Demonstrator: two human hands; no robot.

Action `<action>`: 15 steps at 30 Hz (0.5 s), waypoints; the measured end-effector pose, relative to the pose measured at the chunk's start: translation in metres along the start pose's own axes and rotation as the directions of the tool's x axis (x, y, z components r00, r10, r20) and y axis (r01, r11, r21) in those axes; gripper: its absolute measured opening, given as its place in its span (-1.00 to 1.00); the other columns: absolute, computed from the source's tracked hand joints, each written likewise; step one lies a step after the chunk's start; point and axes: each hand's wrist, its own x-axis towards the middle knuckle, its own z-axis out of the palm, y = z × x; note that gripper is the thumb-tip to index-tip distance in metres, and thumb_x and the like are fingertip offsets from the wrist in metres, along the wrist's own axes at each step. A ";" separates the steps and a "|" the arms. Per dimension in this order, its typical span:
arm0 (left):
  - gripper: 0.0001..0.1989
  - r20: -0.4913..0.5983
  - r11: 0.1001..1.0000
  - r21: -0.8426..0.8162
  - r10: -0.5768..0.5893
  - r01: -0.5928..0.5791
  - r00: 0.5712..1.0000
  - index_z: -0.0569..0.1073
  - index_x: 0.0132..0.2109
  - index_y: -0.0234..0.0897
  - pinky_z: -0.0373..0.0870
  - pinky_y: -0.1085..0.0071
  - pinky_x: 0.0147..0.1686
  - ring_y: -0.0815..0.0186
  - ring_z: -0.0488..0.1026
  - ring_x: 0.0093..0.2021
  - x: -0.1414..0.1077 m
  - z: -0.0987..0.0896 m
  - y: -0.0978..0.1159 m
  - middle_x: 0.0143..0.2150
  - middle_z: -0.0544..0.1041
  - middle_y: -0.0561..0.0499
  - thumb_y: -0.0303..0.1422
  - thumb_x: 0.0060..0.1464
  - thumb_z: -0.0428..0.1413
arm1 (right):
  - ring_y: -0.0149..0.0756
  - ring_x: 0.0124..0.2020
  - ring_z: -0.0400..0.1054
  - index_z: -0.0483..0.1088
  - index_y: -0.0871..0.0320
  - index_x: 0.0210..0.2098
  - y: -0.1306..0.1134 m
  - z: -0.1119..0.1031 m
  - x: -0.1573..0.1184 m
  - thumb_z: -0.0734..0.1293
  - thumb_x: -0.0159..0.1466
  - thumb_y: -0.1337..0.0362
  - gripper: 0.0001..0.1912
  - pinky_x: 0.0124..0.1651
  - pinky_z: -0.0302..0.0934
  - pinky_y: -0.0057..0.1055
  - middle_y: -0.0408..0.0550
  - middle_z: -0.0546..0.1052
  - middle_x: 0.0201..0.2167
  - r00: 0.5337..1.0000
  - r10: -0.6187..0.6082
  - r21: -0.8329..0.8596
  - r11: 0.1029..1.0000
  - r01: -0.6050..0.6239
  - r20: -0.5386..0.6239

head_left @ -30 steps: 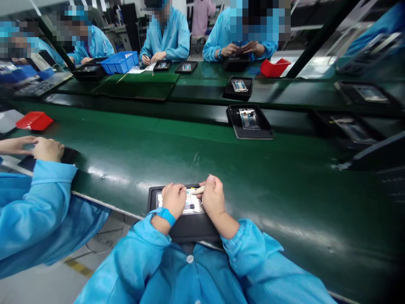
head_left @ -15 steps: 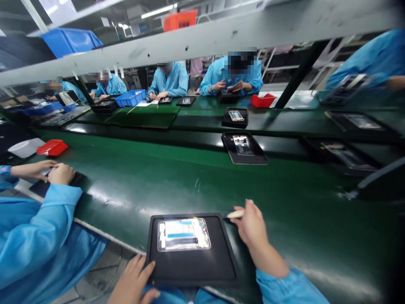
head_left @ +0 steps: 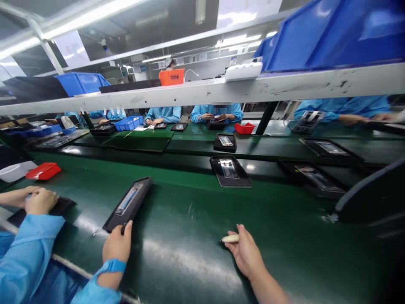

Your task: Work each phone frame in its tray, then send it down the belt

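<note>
My left hand (head_left: pixel 117 245) grips the near end of a black tray (head_left: pixel 138 207), which is tilted up at an angle over the green bench. A phone frame (head_left: pixel 129 197) with a blue strip lies inside that tray. On the right, my right hand (head_left: pixel 245 252) is closed around a short cream-coloured tool (head_left: pixel 230 239) with a thin dark tip pointing left. The tool's kind cannot be made out. Bench surface shows beneath this hand, well apart from the tray.
A co-worker's hands (head_left: pixel 41 201) work over another black tray at the left. Beyond the green bench (head_left: pixel 190 253), more trays with phone frames (head_left: pixel 230 172) stand along the raised strip. A red bin (head_left: pixel 43 171) sits at far left. A grey shelf beam (head_left: pixel 190 93) crosses overhead.
My left hand has taken hold of the tray and carried it forward and left, tilting it. My right hand keeps the cream tool. The view has tipped upward.
</note>
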 end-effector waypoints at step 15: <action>-0.66 -0.051 0.815 0.217 0.560 -0.538 0.827 0.45 -0.10 -0.19 0.19 0.17 0.00 0.16 0.36 -0.06 -0.039 0.091 0.040 -0.10 0.46 -0.10 -0.27 0.10 -0.14 | -0.31 -0.57 0.31 0.22 0.21 -0.11 -0.044 0.031 0.069 0.18 0.13 0.17 -0.64 -0.47 0.27 -0.36 -0.10 0.39 -0.50 0.986 -0.162 -0.470 0.874 0.125 -0.041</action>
